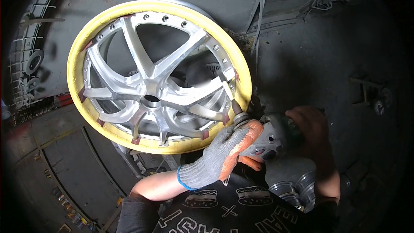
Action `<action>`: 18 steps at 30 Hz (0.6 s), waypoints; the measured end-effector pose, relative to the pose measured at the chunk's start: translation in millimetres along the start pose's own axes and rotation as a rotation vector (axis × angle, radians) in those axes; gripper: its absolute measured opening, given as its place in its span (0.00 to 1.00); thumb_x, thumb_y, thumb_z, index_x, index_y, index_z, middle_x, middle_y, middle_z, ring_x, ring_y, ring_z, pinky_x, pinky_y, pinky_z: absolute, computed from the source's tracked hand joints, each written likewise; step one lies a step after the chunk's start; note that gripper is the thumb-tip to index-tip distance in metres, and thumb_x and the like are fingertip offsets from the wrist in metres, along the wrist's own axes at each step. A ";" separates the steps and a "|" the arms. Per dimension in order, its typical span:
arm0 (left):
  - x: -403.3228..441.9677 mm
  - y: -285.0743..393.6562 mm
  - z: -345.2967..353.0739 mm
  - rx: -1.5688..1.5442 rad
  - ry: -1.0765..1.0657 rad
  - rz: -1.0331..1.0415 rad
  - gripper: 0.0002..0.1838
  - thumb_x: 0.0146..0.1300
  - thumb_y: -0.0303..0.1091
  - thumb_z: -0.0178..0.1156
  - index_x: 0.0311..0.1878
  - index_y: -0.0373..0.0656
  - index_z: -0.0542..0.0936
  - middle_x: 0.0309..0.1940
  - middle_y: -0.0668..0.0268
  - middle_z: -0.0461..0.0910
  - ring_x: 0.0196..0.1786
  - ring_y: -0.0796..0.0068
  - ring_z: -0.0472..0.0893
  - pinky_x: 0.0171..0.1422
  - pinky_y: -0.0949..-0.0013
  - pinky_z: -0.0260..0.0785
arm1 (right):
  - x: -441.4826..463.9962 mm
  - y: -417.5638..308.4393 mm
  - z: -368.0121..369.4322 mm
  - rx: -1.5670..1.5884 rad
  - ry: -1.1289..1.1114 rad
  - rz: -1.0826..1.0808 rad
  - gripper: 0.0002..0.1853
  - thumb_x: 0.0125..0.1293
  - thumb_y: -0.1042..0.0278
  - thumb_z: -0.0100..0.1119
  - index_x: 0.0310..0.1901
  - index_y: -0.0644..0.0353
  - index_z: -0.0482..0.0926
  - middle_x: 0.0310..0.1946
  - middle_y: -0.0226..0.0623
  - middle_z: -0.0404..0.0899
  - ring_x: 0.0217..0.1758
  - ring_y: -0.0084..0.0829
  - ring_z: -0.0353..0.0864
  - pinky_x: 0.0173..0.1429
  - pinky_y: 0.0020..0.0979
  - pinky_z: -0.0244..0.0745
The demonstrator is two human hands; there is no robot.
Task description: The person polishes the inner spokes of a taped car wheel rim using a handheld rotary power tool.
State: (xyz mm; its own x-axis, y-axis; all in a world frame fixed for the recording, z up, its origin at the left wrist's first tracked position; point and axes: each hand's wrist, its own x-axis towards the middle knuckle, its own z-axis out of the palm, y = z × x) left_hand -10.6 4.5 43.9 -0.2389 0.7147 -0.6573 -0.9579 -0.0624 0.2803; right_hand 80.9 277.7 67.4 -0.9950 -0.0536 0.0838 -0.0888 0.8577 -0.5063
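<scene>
A silver multi-spoke alloy wheel rim (151,75) has its outer lip wrapped in yellow tape (75,77), with dark red tabs at several spoke ends. My left hand (230,151), in a grey knit glove with an orange palm, is closed around the front of a power grinder (271,136). My right hand (310,125), in shadow, is wrapped around its darker rear body. From the grinder's nose a narrow shaft with a pale tip (227,89) reaches over the rim's right side, by a spoke end. Whether the tip touches metal, I cannot tell.
Several more silver rims (289,190) are below the grinder at lower right. White cables (261,13) hang at the upper right. A wire rack (32,51) stands at the far left, and a small wheeled frame (375,95) is at the right.
</scene>
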 end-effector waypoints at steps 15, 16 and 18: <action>-24.5 -30.0 -65.0 -0.171 -0.218 0.004 0.17 0.76 0.27 0.54 0.65 0.42 0.73 0.56 0.65 0.78 0.52 0.81 0.79 0.59 0.76 0.70 | 2.3 -43.4 8.9 -0.018 -0.056 0.002 0.37 0.35 0.60 0.75 0.55 0.56 0.79 0.45 0.42 0.79 0.45 0.48 0.83 0.50 0.48 0.79; -24.8 -37.8 -61.4 -0.063 -0.122 0.047 0.16 0.77 0.27 0.53 0.65 0.40 0.73 0.55 0.65 0.79 0.53 0.81 0.79 0.59 0.76 0.70 | 2.1 -47.5 10.6 -0.021 -0.057 0.003 0.37 0.35 0.60 0.75 0.55 0.56 0.79 0.45 0.42 0.79 0.45 0.48 0.83 0.50 0.48 0.79; -30.3 -39.4 -68.5 0.044 -0.032 0.088 0.15 0.77 0.28 0.53 0.64 0.39 0.73 0.55 0.65 0.79 0.54 0.81 0.78 0.60 0.77 0.70 | 2.9 -57.4 13.6 -0.010 -0.052 0.012 0.36 0.37 0.60 0.74 0.55 0.56 0.79 0.45 0.43 0.79 0.46 0.48 0.82 0.51 0.48 0.79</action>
State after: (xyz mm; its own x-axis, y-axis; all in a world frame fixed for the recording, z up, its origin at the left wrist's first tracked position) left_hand 23.5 -62.4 4.8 -0.3158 0.7295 -0.6068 -0.9255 -0.0958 0.3664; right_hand 82.5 221.3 84.9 -0.9971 -0.0693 0.0329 -0.0765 0.8636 -0.4983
